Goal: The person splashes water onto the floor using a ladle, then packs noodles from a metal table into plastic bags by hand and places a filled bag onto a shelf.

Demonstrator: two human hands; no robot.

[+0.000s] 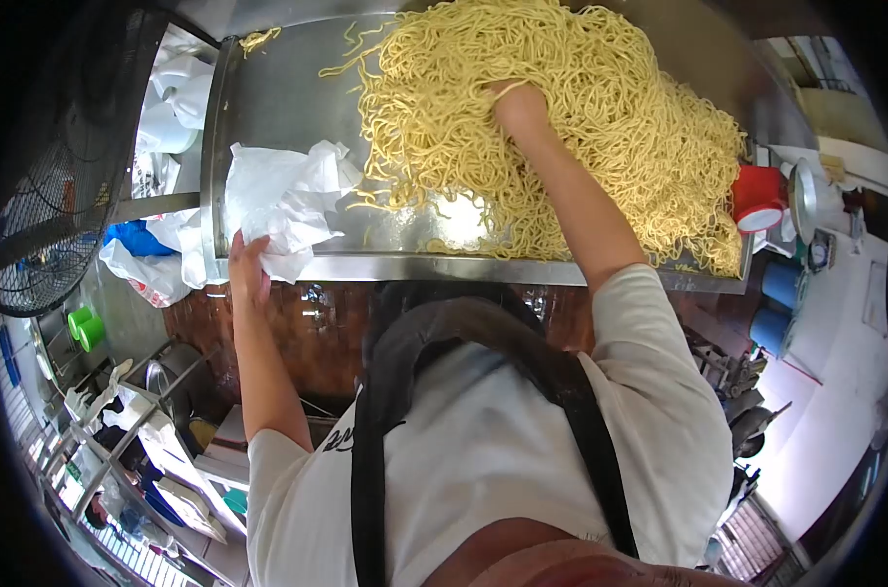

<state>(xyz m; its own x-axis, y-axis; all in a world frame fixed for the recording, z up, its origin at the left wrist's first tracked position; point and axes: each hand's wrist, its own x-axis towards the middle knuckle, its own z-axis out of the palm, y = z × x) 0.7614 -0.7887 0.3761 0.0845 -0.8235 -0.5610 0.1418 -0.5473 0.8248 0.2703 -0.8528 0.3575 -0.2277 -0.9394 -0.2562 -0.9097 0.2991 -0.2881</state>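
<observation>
A large heap of yellow noodles (pixel 620 127) covers much of the metal table (pixel 288 88). My right hand (pixel 522 110) is pushed into the heap near its middle; noodles hide the fingers. At the table's front left edge, my left hand (pixel 248 266) is closed on the lower edge of a white plastic bag (pixel 283 196). The crumpled bag lies on the metal surface, left of the noodles and apart from my right hand.
A fan (pixel 58 205) stands at the left, near white plastic containers (pixel 175 108) and hanging bags (pixel 146 269). Red containers (pixel 759 199) sit at the table's right end, with blue buckets (pixel 778 298) below. A raised metal rim (pixel 444 268) runs along the front.
</observation>
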